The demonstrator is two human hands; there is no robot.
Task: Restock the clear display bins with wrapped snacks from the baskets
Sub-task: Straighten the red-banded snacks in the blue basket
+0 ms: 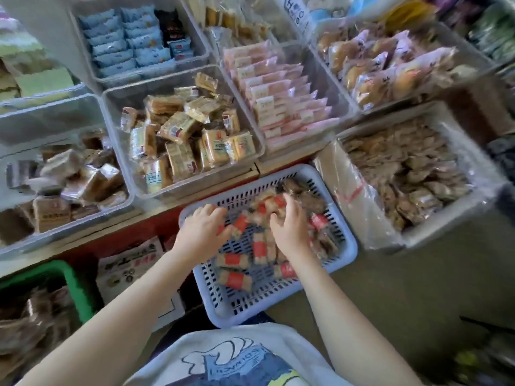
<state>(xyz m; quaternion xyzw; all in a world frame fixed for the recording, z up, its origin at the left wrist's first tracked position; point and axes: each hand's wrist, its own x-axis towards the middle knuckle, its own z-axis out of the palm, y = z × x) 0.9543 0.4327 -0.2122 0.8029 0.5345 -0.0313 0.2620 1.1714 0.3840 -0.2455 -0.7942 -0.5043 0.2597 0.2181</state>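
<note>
A pale blue slotted basket [344, 247] sits in front of me and holds several wrapped snacks with red labels [235, 280]. Both hands are down inside it. My left hand [202, 228] has its fingers curled over snacks at the basket's left side. My right hand [288, 228] curls round a bunch of the red-labelled snacks near the basket's middle. Just behind the basket stands a clear display bin [117, 129] partly filled with tan wrapped biscuits. The picture is blurred by motion, so the exact grip is hard to read.
More clear bins hold blue packets [125, 43], pink packets [281, 107], buns [390, 71] and brown cakes [78, 185]. A plastic-lined box of brown snacks [404, 179] stands to the right. A green basket [72, 282] with dark packets is at lower left.
</note>
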